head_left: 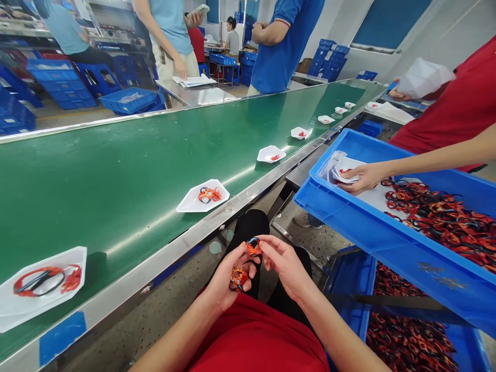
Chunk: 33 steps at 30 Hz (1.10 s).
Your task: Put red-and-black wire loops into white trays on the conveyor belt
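Observation:
Above my lap, my left hand is closed round a small orange, black and blue ringed piece, which looks like a coiled cord or band. A second such ringed piece sits between the fingertips of both hands. My right hand pinches that upper piece from the right side. On the green conveyor belt in front of me lies a white tray with an orange-red piece in it. Nearer at the left, another white tray holds a black and orange ring and a red bit.
Several more white trays, such as one tray, line the belt's near edge. At right, a blue bin holds many red-black pieces; a co-worker's hand grips white trays there. Lower blue bins stand beneath. Two people stand across the belt beside a metal table.

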Available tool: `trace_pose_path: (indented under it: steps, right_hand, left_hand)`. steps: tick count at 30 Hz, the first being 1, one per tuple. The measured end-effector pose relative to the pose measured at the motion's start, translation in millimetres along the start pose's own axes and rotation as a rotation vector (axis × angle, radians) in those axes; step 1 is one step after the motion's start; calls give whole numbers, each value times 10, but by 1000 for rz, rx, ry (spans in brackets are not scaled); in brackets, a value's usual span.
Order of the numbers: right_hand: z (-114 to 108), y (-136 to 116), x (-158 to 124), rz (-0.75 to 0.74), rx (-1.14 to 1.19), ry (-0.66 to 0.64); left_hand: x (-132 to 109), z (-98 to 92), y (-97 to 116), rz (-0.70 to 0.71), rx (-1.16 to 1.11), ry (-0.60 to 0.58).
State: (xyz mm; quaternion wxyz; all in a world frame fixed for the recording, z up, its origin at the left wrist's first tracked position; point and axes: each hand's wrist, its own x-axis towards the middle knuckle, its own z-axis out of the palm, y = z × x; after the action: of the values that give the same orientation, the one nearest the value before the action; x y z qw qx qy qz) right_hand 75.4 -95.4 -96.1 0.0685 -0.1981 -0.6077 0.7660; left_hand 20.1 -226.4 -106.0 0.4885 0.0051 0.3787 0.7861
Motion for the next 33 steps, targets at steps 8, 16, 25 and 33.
trace_pose_path:
  steps: [8, 16, 25, 33]
  right_hand:
    - [-113, 95, 37, 286, 640, -184]
    - [-167, 193, 43, 299, 950, -350]
    - [-213, 258, 112, 227, 884, -376]
    - [-234, 269, 167, 180, 739, -309]
  left_hand:
    - [-53, 23, 49, 52, -51, -87]
    - [13, -76, 93, -13, -406, 21]
    - [72, -138, 97, -6, -564, 175]
    - [84, -133, 114, -27, -579, 271]
